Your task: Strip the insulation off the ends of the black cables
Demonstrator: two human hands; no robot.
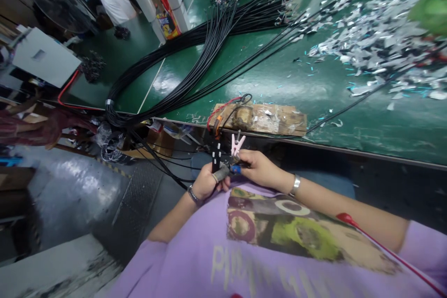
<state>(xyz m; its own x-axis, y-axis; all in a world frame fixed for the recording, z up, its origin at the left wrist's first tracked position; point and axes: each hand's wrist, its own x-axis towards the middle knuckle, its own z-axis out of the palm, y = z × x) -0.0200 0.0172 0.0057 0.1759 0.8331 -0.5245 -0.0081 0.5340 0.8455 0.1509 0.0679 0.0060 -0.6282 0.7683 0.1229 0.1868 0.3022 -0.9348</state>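
Observation:
At the table's front edge, my left hand (206,182) is closed around a grey cylindrical piece (220,174). Thin black cables (176,179) run up to this hand from the left, and a black strip with white spots (216,157) rises above it. My right hand (256,166) is closed, its fingers pinching at a small blue piece (236,169) beside the grey one. Just above those fingertips stands a pink clothespin (237,145). What lies between the two hands is partly hidden by the fingers.
A worn wooden block (275,118) lies on the green table's edge, with an orange-and-black tool (217,125) on a red wire at its left. Behind are a large bundle of black cables (167,56) and a heap of silvery scraps (380,42). A person (115,2) is at the back left.

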